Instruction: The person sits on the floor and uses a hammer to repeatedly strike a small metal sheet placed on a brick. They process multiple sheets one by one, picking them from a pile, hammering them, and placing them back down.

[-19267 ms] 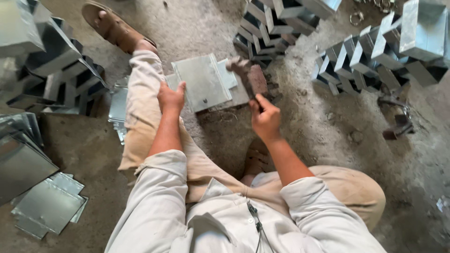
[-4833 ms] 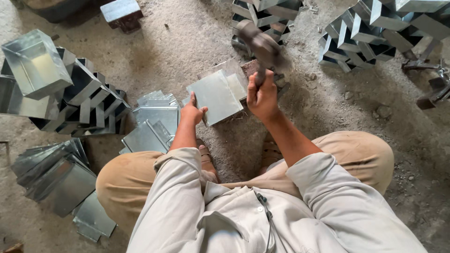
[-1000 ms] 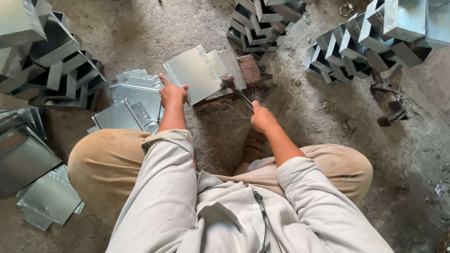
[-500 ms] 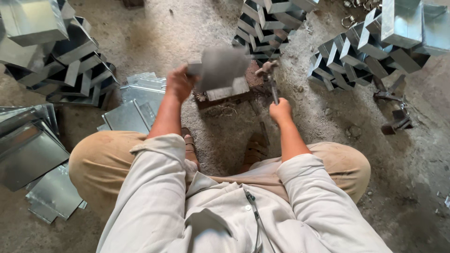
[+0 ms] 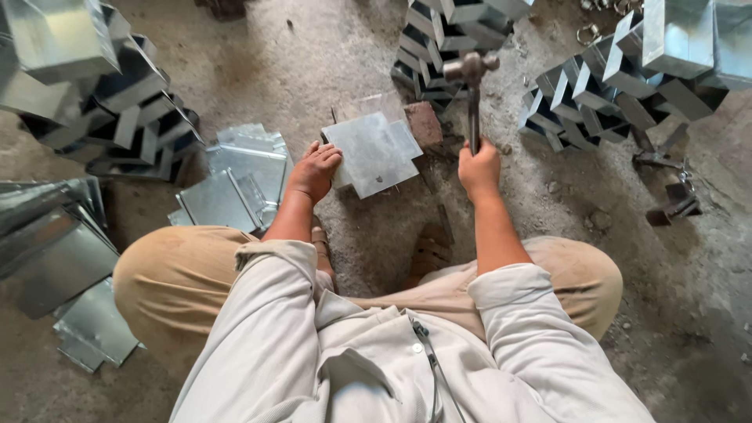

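Note:
I sit on a concrete floor with both knees bent out. My left hand [image 5: 315,170] rests on the left edge of a folded grey sheet-metal piece [image 5: 374,151] and holds it flat on the ground. My right hand [image 5: 479,168] grips the handle of a hammer [image 5: 471,72], whose metal head is raised upright above the hand. A reddish brick [image 5: 424,124] lies just right of the metal piece, between it and the hammer.
Flat sheet-metal blanks [image 5: 235,182] lie beside my left knee, with more sheets [image 5: 55,251] at far left. Stacks of folded metal boxes stand at the top left [image 5: 102,86], top centre [image 5: 446,31] and top right [image 5: 627,70]. Small tools [image 5: 674,200] lie at right.
The metal piece, lifted in my left hand half a second ago, is now down flat on the floor. The hammer has been raised with its head pointing up.

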